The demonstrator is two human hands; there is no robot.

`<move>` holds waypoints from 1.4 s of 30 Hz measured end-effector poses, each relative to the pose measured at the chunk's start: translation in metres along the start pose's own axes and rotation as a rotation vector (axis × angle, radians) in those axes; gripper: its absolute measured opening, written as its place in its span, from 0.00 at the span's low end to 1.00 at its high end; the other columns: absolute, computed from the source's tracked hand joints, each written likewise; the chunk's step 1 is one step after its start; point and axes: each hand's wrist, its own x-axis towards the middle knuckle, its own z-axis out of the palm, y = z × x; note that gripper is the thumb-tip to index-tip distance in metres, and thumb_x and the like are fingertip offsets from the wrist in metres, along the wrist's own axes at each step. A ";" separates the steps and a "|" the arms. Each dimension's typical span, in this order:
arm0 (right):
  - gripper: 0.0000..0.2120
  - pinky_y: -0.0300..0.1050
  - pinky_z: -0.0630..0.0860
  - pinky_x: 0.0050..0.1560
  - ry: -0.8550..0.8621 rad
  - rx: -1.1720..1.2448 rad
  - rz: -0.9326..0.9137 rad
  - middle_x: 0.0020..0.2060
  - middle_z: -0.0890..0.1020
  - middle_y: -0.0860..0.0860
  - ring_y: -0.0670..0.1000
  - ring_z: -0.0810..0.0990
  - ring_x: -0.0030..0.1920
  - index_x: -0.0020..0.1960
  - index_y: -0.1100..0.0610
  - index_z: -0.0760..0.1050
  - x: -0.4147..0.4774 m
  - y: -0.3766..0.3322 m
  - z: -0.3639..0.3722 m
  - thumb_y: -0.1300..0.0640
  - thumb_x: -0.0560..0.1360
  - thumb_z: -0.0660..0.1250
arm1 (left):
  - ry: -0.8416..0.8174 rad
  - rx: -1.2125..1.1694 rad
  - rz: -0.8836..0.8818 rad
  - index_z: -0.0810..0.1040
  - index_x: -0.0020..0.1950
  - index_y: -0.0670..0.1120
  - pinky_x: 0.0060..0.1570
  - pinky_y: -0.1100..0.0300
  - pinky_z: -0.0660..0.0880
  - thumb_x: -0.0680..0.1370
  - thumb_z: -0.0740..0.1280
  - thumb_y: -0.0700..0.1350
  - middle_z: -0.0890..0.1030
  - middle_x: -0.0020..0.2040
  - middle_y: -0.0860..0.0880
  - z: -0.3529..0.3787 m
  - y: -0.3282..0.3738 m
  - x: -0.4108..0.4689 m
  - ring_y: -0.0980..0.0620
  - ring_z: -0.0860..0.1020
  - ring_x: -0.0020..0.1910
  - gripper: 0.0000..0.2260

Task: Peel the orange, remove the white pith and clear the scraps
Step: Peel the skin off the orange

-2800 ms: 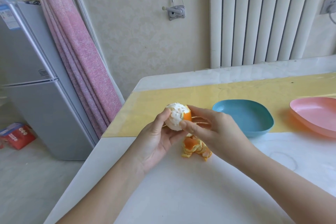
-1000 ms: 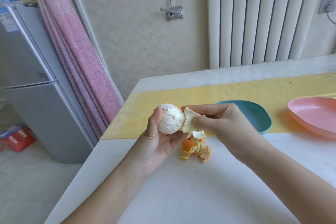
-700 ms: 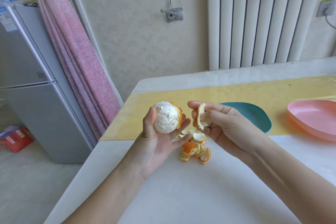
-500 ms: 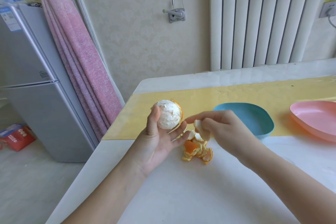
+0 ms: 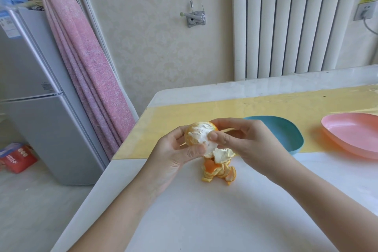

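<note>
I see the orange (image 5: 199, 135) held btwn both hands: L hand (image 5: 173, 155) grips it from the left, R hand (image 5: 251, 143) pinches its top-right, peel pile (image 5: 218, 172) on the surface (image 5: 204, 221) just below.

fridge stickers (image 5: 8, 25), red box (image 5: 18, 156) print, nothing legible

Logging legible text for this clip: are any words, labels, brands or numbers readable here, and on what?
None can be read.
Blue sticker, upper door of the fridge: blurred.
Small label, same door's lower edge: too small.
Red box: white print, blurred.
Yellow tag above the wall socket: blurred.
</note>
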 end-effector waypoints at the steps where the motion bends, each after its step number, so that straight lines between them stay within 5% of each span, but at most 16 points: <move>1: 0.16 0.37 0.77 0.42 0.000 0.025 -0.019 0.38 0.85 0.47 0.42 0.82 0.38 0.49 0.51 0.82 0.000 -0.001 -0.001 0.45 0.64 0.72 | 0.008 0.013 -0.009 0.81 0.56 0.43 0.50 0.55 0.79 0.57 0.83 0.48 0.83 0.54 0.44 0.001 0.001 -0.001 0.46 0.82 0.54 0.30; 6: 0.15 0.32 0.76 0.43 0.120 -0.075 -0.207 0.43 0.83 0.46 0.41 0.81 0.45 0.48 0.51 0.82 0.001 0.005 -0.002 0.51 0.63 0.76 | -0.010 0.066 -0.105 0.86 0.46 0.48 0.40 0.62 0.79 0.62 0.79 0.43 0.85 0.46 0.45 0.006 0.006 -0.006 0.48 0.85 0.43 0.13; 10: 0.16 0.31 0.77 0.46 0.133 -0.262 -0.421 0.43 0.80 0.49 0.43 0.82 0.44 0.50 0.53 0.83 0.000 0.010 0.003 0.50 0.64 0.76 | -0.044 0.002 -0.111 0.85 0.49 0.45 0.43 0.60 0.80 0.54 0.84 0.56 0.85 0.49 0.41 0.010 0.008 -0.007 0.47 0.84 0.46 0.29; 16: 0.16 0.35 0.76 0.42 0.105 -0.453 -0.555 0.39 0.79 0.48 0.44 0.81 0.40 0.52 0.53 0.83 0.001 0.012 -0.002 0.51 0.66 0.74 | 0.004 0.036 -0.067 0.86 0.45 0.49 0.40 0.63 0.78 0.64 0.75 0.54 0.85 0.44 0.44 0.016 0.006 -0.010 0.51 0.83 0.41 0.14; 21: 0.12 0.44 0.74 0.30 0.173 -0.640 -0.664 0.36 0.77 0.49 0.50 0.77 0.31 0.48 0.56 0.82 0.001 0.011 0.003 0.50 0.70 0.67 | 0.050 0.071 -0.024 0.86 0.43 0.47 0.39 0.63 0.77 0.64 0.73 0.54 0.84 0.41 0.45 0.019 0.007 -0.013 0.52 0.81 0.40 0.13; 34: 0.09 0.40 0.70 0.29 0.248 -0.742 -0.609 0.35 0.75 0.48 0.49 0.71 0.29 0.44 0.56 0.81 0.000 0.009 0.008 0.61 0.64 0.68 | 0.077 0.067 -0.030 0.86 0.46 0.46 0.40 0.63 0.77 0.63 0.75 0.53 0.85 0.44 0.44 0.025 0.006 -0.014 0.50 0.82 0.42 0.16; 42: 0.06 0.38 0.72 0.34 0.302 -0.626 -0.580 0.37 0.78 0.46 0.46 0.74 0.34 0.44 0.55 0.80 0.000 0.007 0.007 0.59 0.71 0.65 | 0.087 0.084 0.002 0.86 0.47 0.47 0.41 0.61 0.78 0.63 0.75 0.53 0.84 0.42 0.45 0.026 0.008 -0.015 0.50 0.82 0.41 0.16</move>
